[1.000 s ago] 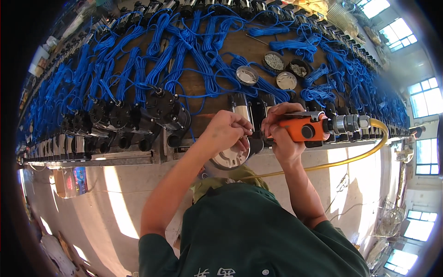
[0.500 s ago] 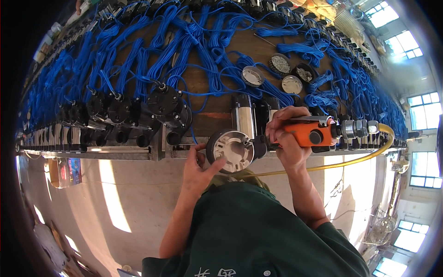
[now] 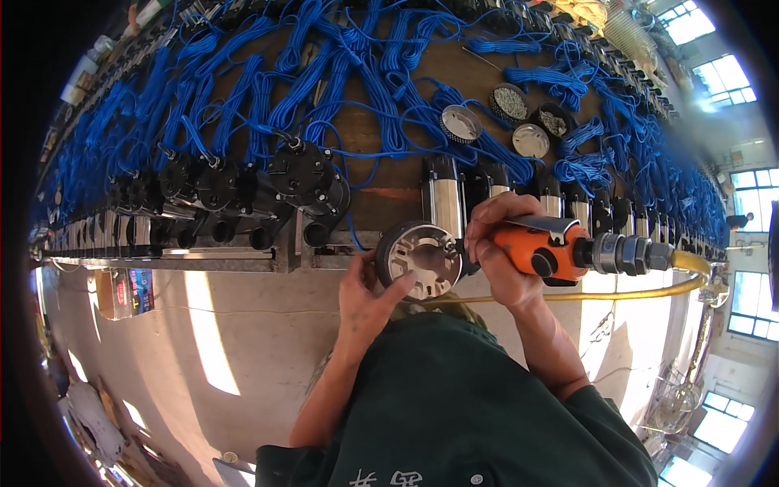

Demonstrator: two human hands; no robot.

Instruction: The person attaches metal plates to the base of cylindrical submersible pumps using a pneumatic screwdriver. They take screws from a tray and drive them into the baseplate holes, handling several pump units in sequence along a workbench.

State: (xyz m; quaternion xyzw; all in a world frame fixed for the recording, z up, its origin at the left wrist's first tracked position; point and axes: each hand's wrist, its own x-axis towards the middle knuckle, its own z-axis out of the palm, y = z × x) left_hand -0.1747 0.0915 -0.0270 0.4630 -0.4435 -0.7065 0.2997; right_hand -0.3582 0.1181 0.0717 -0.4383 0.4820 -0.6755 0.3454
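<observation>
My left hand (image 3: 363, 302) grips the rim of a round pump end (image 3: 422, 266), its thumb lying on the slotted metal face and its fingers around the black edge. In my right hand (image 3: 505, 264) is an orange air screwdriver (image 3: 529, 246), lying sideways with its front end at the right side of that face. The fingers hide part of the tool's tip, so contact with the pump is hard to tell. A yellow hose (image 3: 649, 290) joins the tool through metal fittings (image 3: 629, 253). Just behind stands a shiny pump body (image 3: 445, 199) with a black top.
Black-capped pumps (image 3: 302, 177) line the bench edge to the left, and more stand to the right. Coiled blue cables (image 3: 381, 101) cover much of the brown bench top (image 3: 369, 203). Small round tins (image 3: 510, 102), some with small parts, sit at the back right.
The whole view has shifted slightly, so the scene sits further right. Both hands keep their holds, and the orange screwdriver's rear end has dipped a little.
</observation>
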